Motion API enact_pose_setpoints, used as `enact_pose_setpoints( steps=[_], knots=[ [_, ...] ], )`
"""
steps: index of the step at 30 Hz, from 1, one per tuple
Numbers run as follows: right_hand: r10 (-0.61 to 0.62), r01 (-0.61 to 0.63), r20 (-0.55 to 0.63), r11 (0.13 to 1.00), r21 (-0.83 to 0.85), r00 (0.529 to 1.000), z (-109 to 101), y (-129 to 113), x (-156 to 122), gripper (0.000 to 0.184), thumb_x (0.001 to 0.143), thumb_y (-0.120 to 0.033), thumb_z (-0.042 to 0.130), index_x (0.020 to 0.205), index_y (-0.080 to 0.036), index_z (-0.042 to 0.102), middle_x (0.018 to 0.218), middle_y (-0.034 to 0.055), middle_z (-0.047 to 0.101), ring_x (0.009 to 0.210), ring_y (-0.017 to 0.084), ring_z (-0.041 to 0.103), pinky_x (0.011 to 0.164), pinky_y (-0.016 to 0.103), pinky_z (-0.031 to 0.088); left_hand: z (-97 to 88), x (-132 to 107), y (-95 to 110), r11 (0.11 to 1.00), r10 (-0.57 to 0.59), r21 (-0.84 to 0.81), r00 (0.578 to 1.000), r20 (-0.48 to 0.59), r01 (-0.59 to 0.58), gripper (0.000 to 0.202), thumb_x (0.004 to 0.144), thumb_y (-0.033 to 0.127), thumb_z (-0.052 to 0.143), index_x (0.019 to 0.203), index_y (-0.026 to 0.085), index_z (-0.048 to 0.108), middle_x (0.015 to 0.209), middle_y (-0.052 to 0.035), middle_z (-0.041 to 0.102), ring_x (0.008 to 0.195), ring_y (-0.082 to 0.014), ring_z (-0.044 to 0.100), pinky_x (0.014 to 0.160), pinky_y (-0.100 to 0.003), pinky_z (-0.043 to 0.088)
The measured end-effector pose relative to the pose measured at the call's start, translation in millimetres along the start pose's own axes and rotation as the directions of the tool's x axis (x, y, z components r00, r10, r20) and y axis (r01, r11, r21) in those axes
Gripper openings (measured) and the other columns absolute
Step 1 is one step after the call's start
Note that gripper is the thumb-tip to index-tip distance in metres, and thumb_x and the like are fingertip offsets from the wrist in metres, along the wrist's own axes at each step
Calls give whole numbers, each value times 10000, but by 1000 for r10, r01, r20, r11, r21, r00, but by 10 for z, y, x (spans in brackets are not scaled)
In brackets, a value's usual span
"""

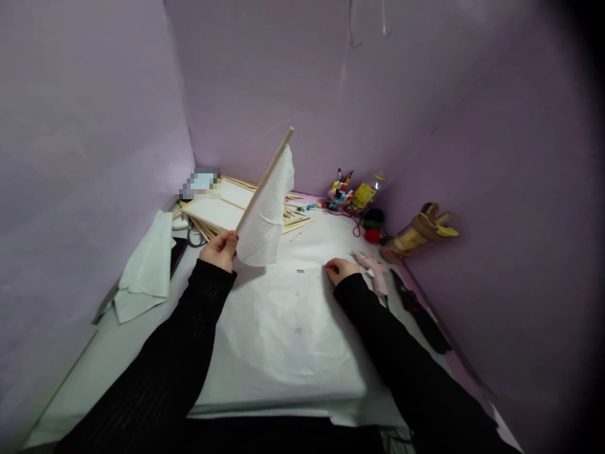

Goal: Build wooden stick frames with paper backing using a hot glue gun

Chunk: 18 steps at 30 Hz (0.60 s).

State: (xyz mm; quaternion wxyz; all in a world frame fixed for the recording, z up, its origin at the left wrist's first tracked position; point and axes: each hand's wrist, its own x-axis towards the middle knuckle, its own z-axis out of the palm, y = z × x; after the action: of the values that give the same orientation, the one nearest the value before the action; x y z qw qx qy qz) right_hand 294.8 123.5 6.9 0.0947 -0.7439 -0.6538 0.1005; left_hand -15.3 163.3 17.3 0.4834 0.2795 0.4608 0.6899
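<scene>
My left hand (220,251) grips the lower end of a thin wooden stick (265,180), tilted up to the right above the table. Along the stick runs a piece of white textured paper towel (271,217), hanging to its right like a flag. Low over the tabletop, my right hand (342,270) has its fingers curled together; whether anything sits in them is hidden. A pink glue gun (374,271) lies just right of that hand. Between the hands is a tiny dark-edged scrap (300,271).
Bundled wooden sticks (297,222) and a white stick-framed panel (231,194) lie at the back. Folded white paper towels (149,268) rest at left. Pens in a cup (338,194), yarn balls (373,235), a tan container (416,233) and a black item (420,312) line the right.
</scene>
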Motion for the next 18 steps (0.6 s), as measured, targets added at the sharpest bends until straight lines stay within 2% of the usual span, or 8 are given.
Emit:
enact_pose_setpoints(
  steps=[4, 7, 9, 11, 14, 16, 18],
  knots=[
    [3, 2, 49, 994, -107, 999, 63, -79, 48, 145, 784, -154, 519, 824, -170, 657, 860, 82, 666, 799, 192, 607, 733, 284, 421, 9, 4, -13, 999, 18, 34, 1000, -17, -18, 362, 557, 383, 751, 802, 132, 660, 612, 1, 634, 500, -111, 556, 465, -228, 469],
    [-1, 12, 68, 987, -159, 998, 98, -189, 64, 147, 752, -115, 527, 853, -145, 629, 888, 113, 646, 791, 206, 603, 711, 292, 419, 29, -21, -9, 998, 31, 63, 999, -15, -30, 321, 570, 369, 734, 780, 139, 656, 599, 11, 620, 510, -106, 548, 488, -223, 473],
    [-6, 18, 72, 986, -167, 997, 45, -247, 57, 163, 712, -89, 540, 849, -142, 612, 878, 112, 640, 782, 208, 601, 694, 287, 420, 36, -49, 7, 993, 16, 116, 1000, 10, -17, 316, 582, 371, 720, 792, 144, 657, 576, 20, 604, 507, -106, 545, 499, -229, 480],
    [-5, 14, 59, 988, -153, 998, -105, -219, -14, 144, 724, -85, 506, 816, -150, 596, 830, 95, 637, 762, 196, 597, 682, 276, 424, 34, -70, 22, 989, -6, 150, 1000, 29, 2, 332, 576, 377, 719, 805, 146, 655, 554, 32, 588, 496, -103, 539, 507, -232, 485],
    [-5, 6, 12, 994, -111, 1000, -444, 109, -378, 164, 775, -105, 410, 744, -177, 554, 752, 65, 619, 736, 168, 585, 680, 253, 437, 21, -68, 18, 992, -27, 128, 998, 51, 20, 370, 552, 383, 734, 819, 142, 646, 585, 31, 604, 516, -93, 545, 552, -230, 498],
    [2, -5, -32, 997, -82, 999, -637, 517, -832, 157, 784, -161, 388, 701, -198, 516, 713, 55, 598, 689, 165, 575, 656, 260, 452, 19, -60, -2, 992, -35, 120, 997, 70, 27, 389, 544, 391, 740, 825, 141, 638, 615, 24, 618, 531, -92, 552, 568, -232, 502],
    [-30, 34, -175, 999, 22, 984, -736, 984, -1413, 176, 806, -274, 373, 691, -225, 497, 664, 36, 579, 628, 172, 564, 618, 281, 467, 32, -74, -23, 990, -38, 137, 995, 94, 25, 388, 550, 398, 737, 822, 144, 631, 609, 26, 609, 525, -95, 549, 560, -235, 503]
  ],
)
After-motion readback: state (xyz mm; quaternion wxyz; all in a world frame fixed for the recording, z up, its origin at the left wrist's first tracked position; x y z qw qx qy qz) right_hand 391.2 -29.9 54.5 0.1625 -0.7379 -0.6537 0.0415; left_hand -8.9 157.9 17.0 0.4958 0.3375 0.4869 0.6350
